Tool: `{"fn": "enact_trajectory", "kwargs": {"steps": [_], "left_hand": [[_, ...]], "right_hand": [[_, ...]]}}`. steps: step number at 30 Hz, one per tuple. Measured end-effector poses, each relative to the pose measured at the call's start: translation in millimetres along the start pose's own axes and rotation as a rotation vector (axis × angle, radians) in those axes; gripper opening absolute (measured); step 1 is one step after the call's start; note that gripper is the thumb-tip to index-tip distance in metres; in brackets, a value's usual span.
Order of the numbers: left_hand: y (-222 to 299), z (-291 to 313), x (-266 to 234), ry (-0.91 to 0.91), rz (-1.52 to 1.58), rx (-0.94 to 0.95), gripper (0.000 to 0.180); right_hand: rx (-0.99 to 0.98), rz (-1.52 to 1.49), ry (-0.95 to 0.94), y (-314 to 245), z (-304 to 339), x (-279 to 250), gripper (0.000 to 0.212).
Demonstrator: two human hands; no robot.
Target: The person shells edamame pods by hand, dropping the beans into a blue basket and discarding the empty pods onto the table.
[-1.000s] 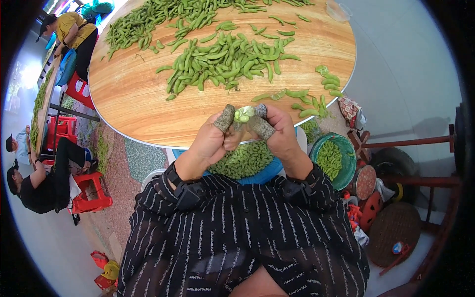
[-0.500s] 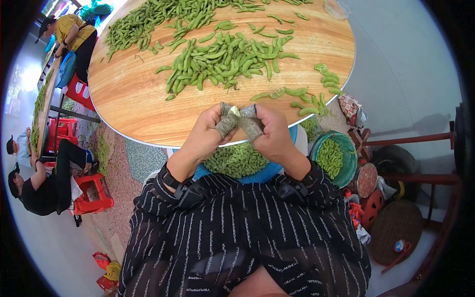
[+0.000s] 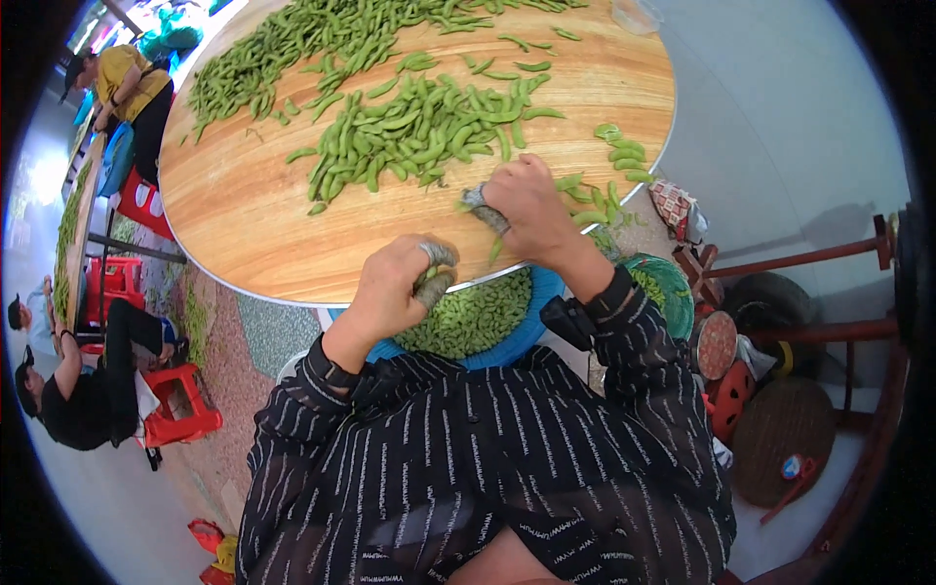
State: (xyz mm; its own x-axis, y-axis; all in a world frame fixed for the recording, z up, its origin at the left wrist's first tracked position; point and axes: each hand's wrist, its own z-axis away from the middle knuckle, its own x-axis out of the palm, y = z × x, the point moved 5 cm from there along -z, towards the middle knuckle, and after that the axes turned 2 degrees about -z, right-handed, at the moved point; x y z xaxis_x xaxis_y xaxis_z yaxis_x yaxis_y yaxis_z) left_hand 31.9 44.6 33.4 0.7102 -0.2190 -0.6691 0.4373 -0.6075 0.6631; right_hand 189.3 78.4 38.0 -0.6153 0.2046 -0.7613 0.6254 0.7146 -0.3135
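My left hand is closed at the table's near edge, with grey wraps on its thumb and forefinger. A small bit of green shows between those fingertips, too little to name. Over the tabletop, my right hand is curled, its wrapped fingers pinched together. A green soybean pod sticks out below them; how it is held is partly hidden. A loose pile of green pods lies just beyond my hands. Below the table edge, a blue basin holds many shelled green beans.
A larger heap of pods covers the far side of the round wooden table. Several pods lie at its right edge. A green basket stands at lower right. People sit on the left near red stools.
My hands have parted: the right went up and right over the table, the left dropped slightly down and left. The view has shifted a little.
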Motion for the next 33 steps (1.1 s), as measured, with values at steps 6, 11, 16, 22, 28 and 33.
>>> {"fn": "enact_trajectory", "kwargs": {"steps": [6,11,16,22,28,33], "left_hand": [[5,4,6,-0.085,-0.084,0.159,0.017],[1,5,6,-0.085,-0.083,0.147,0.023],[1,3,7,-0.087,-0.086,0.128,0.025],[2,5,4,-0.022,-0.104,0.133,0.018],[-3,6,7,-0.063,-0.047,0.110,0.023],[-2,6,5,-0.047,-0.037,0.107,0.021]], "right_hand": [[0.185,0.066,-0.079,51,40,-36,0.012],[0.366,0.244,-0.077,87,115,-113,0.011],[0.680,0.387,0.019,78,131,-134,0.016],[0.256,-0.086,-0.094,-19,35,-47,0.022],[0.104,0.071,-0.329,-10,26,-16,0.027],[0.319,0.232,-0.164,34,74,-80,0.025]]}}
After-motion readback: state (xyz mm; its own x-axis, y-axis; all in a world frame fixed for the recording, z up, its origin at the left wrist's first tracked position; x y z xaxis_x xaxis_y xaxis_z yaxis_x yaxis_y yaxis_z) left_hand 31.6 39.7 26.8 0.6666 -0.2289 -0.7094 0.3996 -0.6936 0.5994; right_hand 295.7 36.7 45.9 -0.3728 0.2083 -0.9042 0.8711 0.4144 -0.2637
